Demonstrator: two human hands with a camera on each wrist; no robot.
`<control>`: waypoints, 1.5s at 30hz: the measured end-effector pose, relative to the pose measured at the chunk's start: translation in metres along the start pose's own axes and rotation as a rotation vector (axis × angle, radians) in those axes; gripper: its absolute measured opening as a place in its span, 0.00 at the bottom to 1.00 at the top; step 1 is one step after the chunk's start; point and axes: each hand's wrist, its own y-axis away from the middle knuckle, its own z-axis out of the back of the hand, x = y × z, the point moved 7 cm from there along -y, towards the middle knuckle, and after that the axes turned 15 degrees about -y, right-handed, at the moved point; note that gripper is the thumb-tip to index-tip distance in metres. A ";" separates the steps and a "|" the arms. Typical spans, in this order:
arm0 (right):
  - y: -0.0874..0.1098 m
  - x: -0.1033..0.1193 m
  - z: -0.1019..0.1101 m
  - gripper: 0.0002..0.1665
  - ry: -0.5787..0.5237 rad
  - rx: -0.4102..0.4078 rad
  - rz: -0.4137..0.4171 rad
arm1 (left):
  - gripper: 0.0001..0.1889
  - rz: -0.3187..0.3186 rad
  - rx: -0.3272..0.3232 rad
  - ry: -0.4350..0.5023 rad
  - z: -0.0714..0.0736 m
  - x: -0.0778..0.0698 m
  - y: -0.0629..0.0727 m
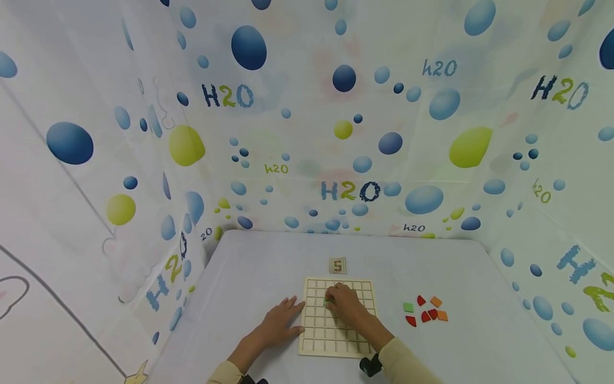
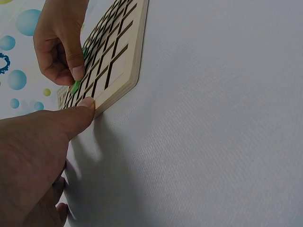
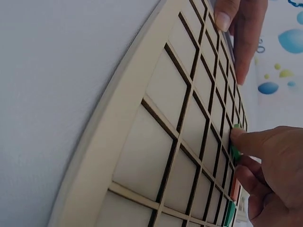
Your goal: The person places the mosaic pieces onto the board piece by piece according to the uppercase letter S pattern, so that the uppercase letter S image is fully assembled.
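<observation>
"Board [image 1: 303,344]: what's hidden of it in the head view?"

"Its cells under the right hand [image 1: 346,305]. That hand's fingers are drawn together on a green piece [image 1: 325,302] at the grid's upper middle, and they cover most of it."

"And the left hand [image 1: 280,322]?"

"Fingers spread, with fingertips and thumb at the board's left edge. Its sleeve [image 1: 225,373] is cut off by the bottom of the frame. Loose pieces [image 1: 442,316], red, orange and green, lie off to the board's right."

"Left wrist view?"

"Clearer on the pinch: right thumb and fingers grip the green piece, which looks tilted. The left thumb rests on the board's edge; the other left fingers are partly hidden."

"Right wrist view?"

"The right thumb overlaps the green piece, so I can't tell whether it sits in a cell. Below, a reddish piece [image 3: 235,188] and another green piece [image 3: 229,213] are partly visible. The left hand is cut off at the top."
</observation>
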 end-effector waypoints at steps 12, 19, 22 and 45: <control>0.002 0.009 0.002 0.08 0.115 -0.058 0.092 | 0.38 0.025 0.025 -0.006 -0.002 0.001 -0.001; 0.003 0.011 0.002 0.10 0.187 -0.084 0.125 | 0.38 0.017 0.022 -0.008 0.000 0.000 -0.002; 0.004 0.012 0.003 0.11 0.218 -0.098 0.148 | 0.39 0.008 0.019 -0.011 0.000 -0.001 -0.002; 0.011 0.016 0.007 0.08 0.071 -0.113 0.137 | 0.38 0.003 0.013 -0.008 0.003 -0.003 0.000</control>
